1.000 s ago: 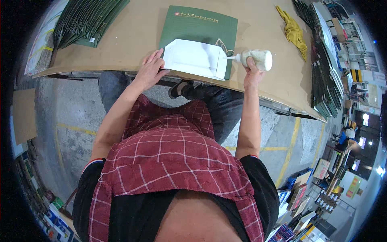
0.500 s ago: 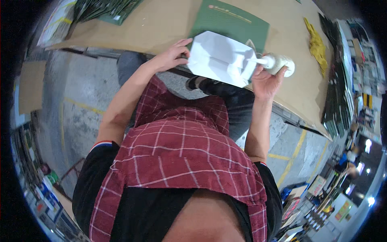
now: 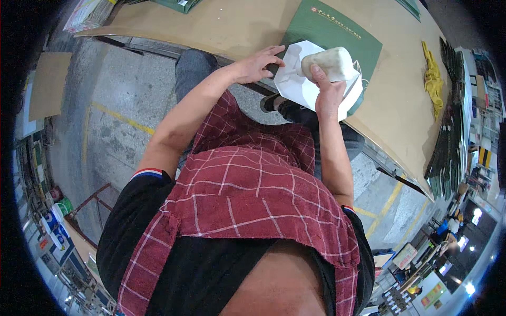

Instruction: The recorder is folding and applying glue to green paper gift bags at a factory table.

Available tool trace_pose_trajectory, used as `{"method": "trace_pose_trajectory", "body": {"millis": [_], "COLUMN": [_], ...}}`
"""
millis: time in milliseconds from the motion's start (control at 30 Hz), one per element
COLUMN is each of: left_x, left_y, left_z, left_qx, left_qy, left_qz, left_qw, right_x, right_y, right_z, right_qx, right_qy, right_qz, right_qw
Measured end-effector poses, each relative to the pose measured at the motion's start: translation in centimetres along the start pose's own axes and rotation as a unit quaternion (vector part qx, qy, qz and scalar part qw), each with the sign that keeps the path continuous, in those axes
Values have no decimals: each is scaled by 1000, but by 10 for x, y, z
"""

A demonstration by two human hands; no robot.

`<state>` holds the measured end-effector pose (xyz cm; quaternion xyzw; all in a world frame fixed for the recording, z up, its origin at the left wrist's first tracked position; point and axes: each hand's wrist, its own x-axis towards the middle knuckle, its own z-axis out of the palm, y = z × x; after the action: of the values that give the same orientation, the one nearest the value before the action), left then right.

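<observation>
Around the work, we see a brown worktop (image 3: 406,113) with a crumpled yellow cloth (image 3: 432,79) lying toward its right edge. Beyond the cloth, a stack of dark green folded bags (image 3: 445,134) runs along that right edge. A bound paper bundle (image 3: 87,21) sits by the left corner, and a green folded piece (image 3: 410,7) shows at the far side, cut off by the rim of our view. Below the near edge we see a dark shoe (image 3: 268,102). The squeeze bottle (image 3: 329,64) and the hand around it stand in our way, covering part of the white bag base (image 3: 292,59) beneath.

We count one bottle, one cloth and one green paper bag (image 3: 363,50) with its base turned up; the stacked bags overlap too much for us to count. This bag lies flat at the near edge of the worktop, its white base toward us and a pale cord handle (image 3: 365,81) beside the base's right end.

Our right hand (image 3: 329,95) is closed around the bottle, thumb along its side, above the base; we cannot make out the nozzle. Our left hand (image 3: 259,64) is half open, fingers bent and apart, fingertips at the base's left end; we cannot tell whether they press on it.
</observation>
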<state>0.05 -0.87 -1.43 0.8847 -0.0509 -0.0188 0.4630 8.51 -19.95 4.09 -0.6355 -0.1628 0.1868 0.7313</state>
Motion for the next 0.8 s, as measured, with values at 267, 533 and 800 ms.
{"method": "trace_pose_trajectory", "body": {"millis": [267, 533, 800], "left_x": [-1, 1, 1], "left_y": [-2, 2, 4], "left_z": [1, 0, 0], "left_qx": [40, 48, 60], "left_qy": [12, 2, 2], "left_qz": [27, -2, 0], "left_qw": [999, 999, 998], "right_x": [-5, -11, -23], "right_y": [1, -4, -5], "right_z": [8, 5, -3], "right_qx": [3, -33, -45], "right_qy": [17, 6, 17], "right_qz": [-10, -10, -40], "right_qw": [1000, 999, 998]}}
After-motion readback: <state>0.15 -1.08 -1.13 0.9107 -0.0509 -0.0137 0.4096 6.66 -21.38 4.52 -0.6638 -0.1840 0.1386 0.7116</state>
